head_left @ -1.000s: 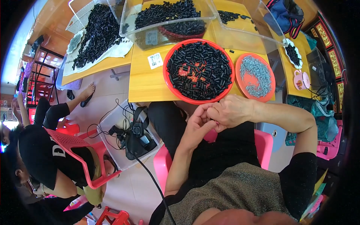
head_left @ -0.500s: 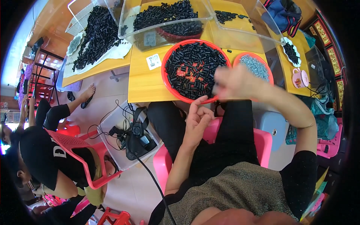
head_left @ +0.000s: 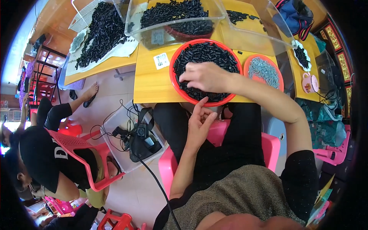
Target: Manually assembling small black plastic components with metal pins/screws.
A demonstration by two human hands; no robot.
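Observation:
A round red basin (head_left: pixel 173 82) near the table's front edge holds many short black tube-like pieces (head_left: pixel 207 51). My right hand (head_left: pixel 207 76) reaches in over them from the right, its fingers curled down and close together; what they grip, if anything, is hidden. My left hand (head_left: pixel 200 122) is just below the basin's front rim, index finger stretched up to the rim and thumb apart. Its other fingers are curled loosely, and I see nothing held in it. To the right, a smaller red-orange dish (head_left: pixel 281 78) holds small silvery metal pieces (head_left: pixel 264 71), partly beneath my right forearm.
Behind the basin stands a clear plastic bin (head_left: pixel 151 38) of black pieces. More black pieces (head_left: pixel 101 36) are heaped on the left table. A pink mug (head_left: pixel 309 82) stands far right. A white crate (head_left: pixel 126 155) with cables is on the floor beside a seated person (head_left: pixel 50 157).
My right hand has moved left, from the gap between basin and dish to over the basin's middle. My left hand has stayed at the front rim. The view has shifted slightly.

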